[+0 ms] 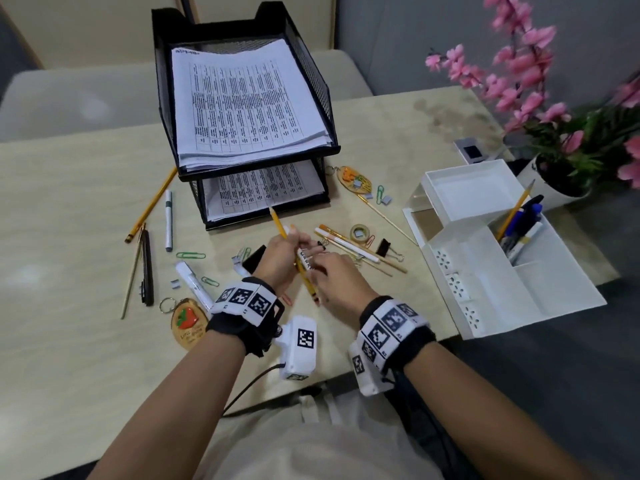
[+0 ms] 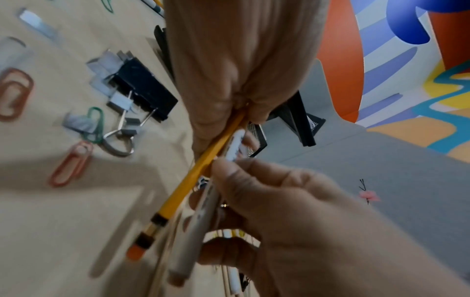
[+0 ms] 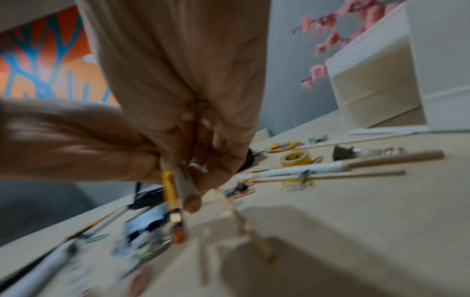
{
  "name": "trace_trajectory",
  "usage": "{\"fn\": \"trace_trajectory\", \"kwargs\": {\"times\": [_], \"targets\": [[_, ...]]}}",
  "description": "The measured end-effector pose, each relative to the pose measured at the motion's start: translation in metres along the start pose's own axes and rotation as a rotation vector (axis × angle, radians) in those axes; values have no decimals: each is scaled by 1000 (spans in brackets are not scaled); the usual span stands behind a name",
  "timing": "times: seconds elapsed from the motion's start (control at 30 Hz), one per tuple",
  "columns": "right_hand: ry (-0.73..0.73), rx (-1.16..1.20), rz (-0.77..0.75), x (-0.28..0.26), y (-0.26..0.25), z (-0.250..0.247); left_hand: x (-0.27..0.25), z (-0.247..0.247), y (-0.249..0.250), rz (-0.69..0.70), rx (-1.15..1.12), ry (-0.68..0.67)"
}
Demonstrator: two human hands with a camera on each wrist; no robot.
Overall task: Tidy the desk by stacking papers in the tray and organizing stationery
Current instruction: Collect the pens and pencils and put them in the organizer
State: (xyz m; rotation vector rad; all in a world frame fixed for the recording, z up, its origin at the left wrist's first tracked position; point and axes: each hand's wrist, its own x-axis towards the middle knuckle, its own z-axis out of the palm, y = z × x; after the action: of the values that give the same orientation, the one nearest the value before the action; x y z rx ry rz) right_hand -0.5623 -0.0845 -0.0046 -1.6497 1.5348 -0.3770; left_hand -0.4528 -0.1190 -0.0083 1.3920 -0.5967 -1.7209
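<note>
Yellow pencil (image 1: 300,268) and white marker (image 1: 304,260) held tilted above desk, papers (image 1: 239,105) stacked in tray (image 1: 313,69)

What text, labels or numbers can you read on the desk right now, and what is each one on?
"MARKE", cut off by the fingers: white marker pen held in the left hand with a yellow pencil.
Printed table and handwritten corner note: top sheet in the black mesh paper tray, too small to read.
Lettering on the wooden strawberry keychain: too blurred.
Black-and-white square codes on the wristbands: patterns, not words.
</note>
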Motion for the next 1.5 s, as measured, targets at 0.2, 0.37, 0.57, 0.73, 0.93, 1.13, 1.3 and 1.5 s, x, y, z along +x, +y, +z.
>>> {"fn": "trace_trajectory", "kwargs": {"times": [0.2,0.37,0.57,0.73,0.93,1.13,1.3,1.5], "targets": [[222,-374,83,42,27,-32,12,-25,12,105,350,200],[107,-698,32,51,36,-37,9,-21,20,153,525,218],[69,-782,6,50,44,-43,10,7,28,228,683,180],[346,-223,67,27,47,-85,9,45,37,375,683,174],[907,239,60,-43,69,-190,1,141,50,594,673,14],[954,148,106,-85,124,-243,-10,250,33,686,779,-246],[816,-20,143,-87,152,-243,-3,302,-2,590,965,-326],[850,-34,59,-81,159,-264,4,316,-34,592,1177,-323]]}}
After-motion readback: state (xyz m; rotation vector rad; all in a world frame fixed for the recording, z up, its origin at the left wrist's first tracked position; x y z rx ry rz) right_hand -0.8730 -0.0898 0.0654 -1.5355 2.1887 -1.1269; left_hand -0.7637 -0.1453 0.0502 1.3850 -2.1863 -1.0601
